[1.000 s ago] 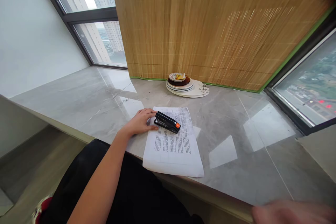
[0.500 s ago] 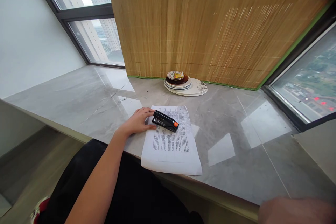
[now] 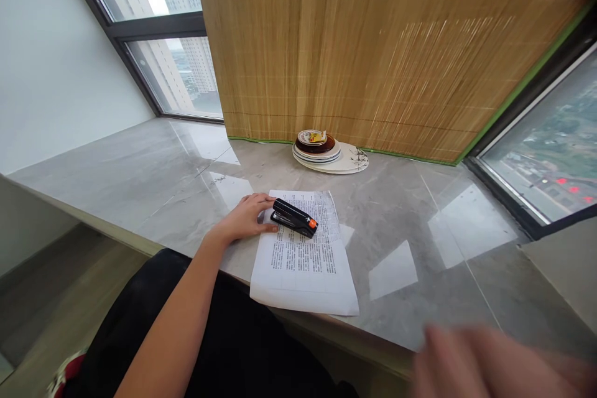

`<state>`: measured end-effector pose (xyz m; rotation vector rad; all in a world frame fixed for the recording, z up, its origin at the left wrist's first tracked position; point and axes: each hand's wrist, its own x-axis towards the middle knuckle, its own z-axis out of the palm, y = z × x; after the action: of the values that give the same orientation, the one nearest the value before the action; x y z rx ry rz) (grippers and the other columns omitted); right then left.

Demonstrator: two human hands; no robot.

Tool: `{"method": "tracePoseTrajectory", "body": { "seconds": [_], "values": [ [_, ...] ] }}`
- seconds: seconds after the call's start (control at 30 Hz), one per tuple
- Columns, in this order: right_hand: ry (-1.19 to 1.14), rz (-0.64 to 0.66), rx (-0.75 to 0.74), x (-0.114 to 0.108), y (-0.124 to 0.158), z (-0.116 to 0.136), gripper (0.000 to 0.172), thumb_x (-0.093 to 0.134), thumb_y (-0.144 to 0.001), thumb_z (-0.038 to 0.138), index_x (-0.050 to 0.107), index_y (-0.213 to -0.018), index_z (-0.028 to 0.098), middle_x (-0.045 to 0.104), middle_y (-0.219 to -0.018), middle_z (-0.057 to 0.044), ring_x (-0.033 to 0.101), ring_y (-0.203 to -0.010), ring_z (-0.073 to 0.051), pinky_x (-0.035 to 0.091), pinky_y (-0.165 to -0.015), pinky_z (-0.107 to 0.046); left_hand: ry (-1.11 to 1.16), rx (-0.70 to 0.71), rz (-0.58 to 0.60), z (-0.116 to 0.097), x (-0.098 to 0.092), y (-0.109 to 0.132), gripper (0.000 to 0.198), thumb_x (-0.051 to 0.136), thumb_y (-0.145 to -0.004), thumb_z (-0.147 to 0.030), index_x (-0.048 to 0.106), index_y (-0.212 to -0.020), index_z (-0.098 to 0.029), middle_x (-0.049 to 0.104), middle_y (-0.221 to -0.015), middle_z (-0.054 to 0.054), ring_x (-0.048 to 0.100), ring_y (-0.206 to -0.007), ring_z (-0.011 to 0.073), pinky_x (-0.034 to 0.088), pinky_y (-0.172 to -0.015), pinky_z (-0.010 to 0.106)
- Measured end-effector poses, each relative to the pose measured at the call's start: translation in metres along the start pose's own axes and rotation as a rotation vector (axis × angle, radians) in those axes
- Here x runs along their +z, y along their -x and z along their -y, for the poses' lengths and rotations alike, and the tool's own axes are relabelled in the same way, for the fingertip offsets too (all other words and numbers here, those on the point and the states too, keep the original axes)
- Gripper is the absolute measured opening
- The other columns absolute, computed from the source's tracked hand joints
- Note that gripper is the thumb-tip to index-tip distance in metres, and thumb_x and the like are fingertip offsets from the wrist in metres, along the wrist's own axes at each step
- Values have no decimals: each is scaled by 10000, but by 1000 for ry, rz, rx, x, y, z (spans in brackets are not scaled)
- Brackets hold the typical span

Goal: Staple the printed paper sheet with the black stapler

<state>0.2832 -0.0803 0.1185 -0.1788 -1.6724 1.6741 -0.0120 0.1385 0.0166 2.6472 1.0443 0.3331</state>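
A black stapler (image 3: 295,217) with an orange mark at its right end lies at a slant on a printed sheet of paper (image 3: 303,291), or a thin stack of sheets. My left hand (image 3: 247,219) rests at the left edge of the paper, right by the stapler's left end. Its fingers are stretched out and its thumb is spread apart from them on the paper; it does not wrap round the stapler. Smeared by motion, my right hand (image 3: 494,360) is in the bottom right corner, away from paper and stapler, and its fingers cannot be made out.
Towards the back of the grey marble ledge (image 3: 396,205) stands a stack of plates (image 3: 313,148), with a small yellow packet (image 3: 318,137) on top. Behind it hangs a bamboo blind (image 3: 354,56). Windows flank it on both sides. The paper overhangs the ledge's front edge slightly.
My right hand has come further into view at the bottom right, moving left and up. My left hand, the stapler and the paper stay where they were; the view has tilted slightly.
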Motion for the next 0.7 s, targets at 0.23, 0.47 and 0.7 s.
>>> {"method": "tracePoseTrajectory", "body": {
  "seconds": [0.23, 0.47, 0.7],
  "values": [
    [793, -727, -113, -75, -30, -62, 105, 644, -966, 355, 627, -932, 257, 613, -903, -48, 567, -836, -212, 491, -757, -368, -1, 6, 5, -2, 0, 0, 563, 747, -845, -580, 675, -1314, -276, 576, -1452, 74, 460, -1397, 324, 338, -1187, 479],
    [1245, -519, 139, -112, -28, -115, 433, 817, -836, 433, 612, -1166, 242, 678, -1089, -78, 604, -1030, -283, 500, -931, -445, -8, 6, -14, -3, 0, -1, 547, 781, -824, -540, 688, -1287, -264, 586, -1442, 75, 476, -1386, 324, 343, -1190, 485],
    [1260, -439, 168, -118, -32, -134, 298, 746, -906, 368, 693, -1169, 239, 746, -1069, -77, 634, -1004, -282, 528, -892, -428, 10, 5, -7, -4, -1, -1, 553, 772, -829, -550, 683, -1302, -277, 586, -1441, 74, 494, -1368, 328, 343, -1189, 498]
  ]
}}
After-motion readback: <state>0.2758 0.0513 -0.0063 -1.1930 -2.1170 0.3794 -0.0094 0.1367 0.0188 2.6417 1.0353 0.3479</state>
